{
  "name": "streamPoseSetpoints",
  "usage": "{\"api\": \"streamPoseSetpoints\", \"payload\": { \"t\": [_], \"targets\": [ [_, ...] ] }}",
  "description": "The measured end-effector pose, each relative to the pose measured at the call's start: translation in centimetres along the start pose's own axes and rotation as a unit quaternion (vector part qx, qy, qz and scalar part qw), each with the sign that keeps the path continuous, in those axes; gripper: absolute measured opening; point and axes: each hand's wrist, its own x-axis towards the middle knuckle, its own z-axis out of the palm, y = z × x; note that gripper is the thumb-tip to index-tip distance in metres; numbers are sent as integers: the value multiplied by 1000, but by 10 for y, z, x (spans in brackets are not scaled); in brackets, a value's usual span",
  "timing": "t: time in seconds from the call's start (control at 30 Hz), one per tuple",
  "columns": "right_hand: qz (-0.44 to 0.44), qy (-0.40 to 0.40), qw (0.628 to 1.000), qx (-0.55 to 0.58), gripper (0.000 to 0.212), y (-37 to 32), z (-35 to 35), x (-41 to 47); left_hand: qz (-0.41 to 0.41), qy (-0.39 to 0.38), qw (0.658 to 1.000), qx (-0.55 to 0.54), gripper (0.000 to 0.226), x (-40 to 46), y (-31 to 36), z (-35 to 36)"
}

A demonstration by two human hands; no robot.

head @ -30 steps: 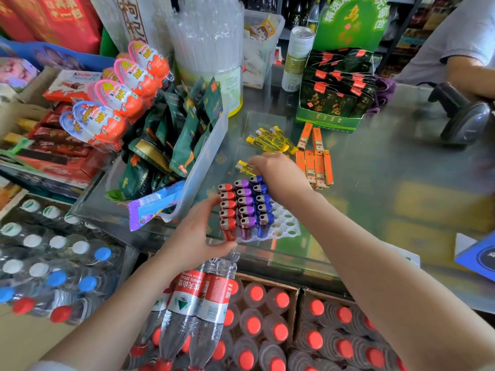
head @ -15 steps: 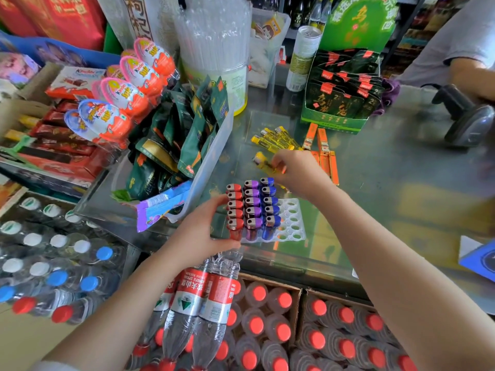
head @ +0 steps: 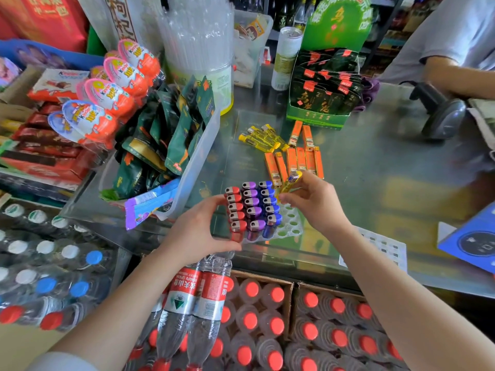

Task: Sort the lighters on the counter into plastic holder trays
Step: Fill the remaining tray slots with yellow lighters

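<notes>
A white plastic holder tray (head: 290, 227) lies on the glass counter. Red, purple and blue lighters (head: 251, 207) stand in three rows in its left part; its right holes are empty. My left hand (head: 199, 231) grips the tray's left front corner. My right hand (head: 314, 203) holds a yellow lighter (head: 290, 182) tilted just above the tray's far right corner. Loose yellow lighters (head: 261, 139) and orange lighters (head: 300, 156) lie on the counter behind the tray.
A clear bin of green snack packets (head: 187, 145) stands left of the tray. A green display box (head: 321, 103) sits behind the lighters. A second white tray (head: 380, 247) and a blue box (head: 474, 242) lie at right. Another person's arm and a scanner (head: 442, 113) are far right.
My right hand picked a yellow lighter off the counter behind the tray and brought it back and right, to the tray's far right corner. My left hand stayed on the tray.
</notes>
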Motion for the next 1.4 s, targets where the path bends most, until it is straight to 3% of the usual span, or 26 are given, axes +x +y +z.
{"api": "streamPoseSetpoints", "payload": {
  "t": [0.1, 0.27, 0.5, 0.8, 0.9, 1.0, 1.07, 1.23, 1.33, 1.4],
  "targets": [
    [-40, 1, 999, -33, 42, -5, 4, 1, 2, -7, 1000, -8, 84, -1, 0, 1],
    [-72, -16, 995, -66, 39, -5, 5, 5, 5, -19, 1000, -12, 86, -2, -1, 2],
    [-64, -20, 994, -83, 27, -1, 0, 11, 17, -23, 999, -29, 84, 0, 3, 5],
    [-43, -66, 991, -109, 42, -2, -9, 17, 23, -31, 998, -48, 77, 6, 1, 5],
    [-89, -94, 980, -151, 23, -9, -8, 18, 24, -19, 998, -56, 78, 6, 2, 6],
    [-121, -109, 972, -171, 32, -14, -8, 18, 29, -16, 997, -69, 74, 7, 3, 8],
    [-123, -104, 970, -181, 22, -14, -8, 17, 32, -16, 997, -75, 72, 8, 4, 7],
    [-118, -88, 966, -213, 34, -5, -2, 14, 43, -30, 994, -97, 73, 17, 6, 4],
    [-95, -127, 978, -139, 58, -4, -17, 20, 46, -51, 993, -98, 81, 21, 5, 0],
    [-82, -110, 990, -45, 51, -7, -28, 27, 34, -56, 994, -88, 87, 23, 0, 0]
  ]
}}
